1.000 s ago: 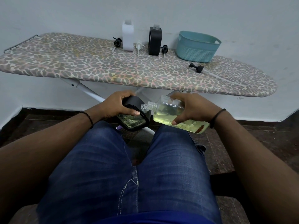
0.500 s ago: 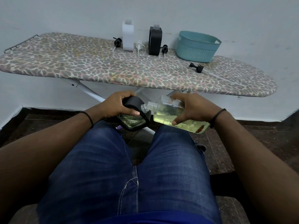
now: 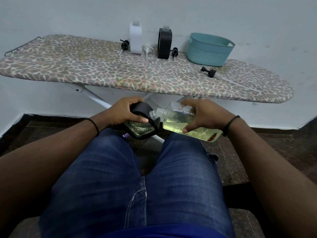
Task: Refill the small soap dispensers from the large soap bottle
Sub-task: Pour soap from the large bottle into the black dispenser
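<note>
The left hand (image 3: 123, 111) holds a black-framed small glass dispenser (image 3: 143, 124) tilted over the knees. The right hand (image 3: 204, 115) holds a clear large plastic bottle of yellow soap (image 3: 180, 120) tipped sideways, its threaded neck at the dispenser's opening. Behind, a leopard-print ironing board (image 3: 103, 71) carries a white dispenser (image 3: 135, 40), a black dispenser (image 3: 165, 42), a teal woven basket (image 3: 209, 50) and 4 loose pump heads.

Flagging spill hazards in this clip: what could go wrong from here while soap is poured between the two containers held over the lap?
The large soap bottle, held by the right hand, meets the narrow neck of the black dispenser in the left hand; slight misalignment could spill soap on the jeans. Both are held in mid-air, so either may slip.
</note>
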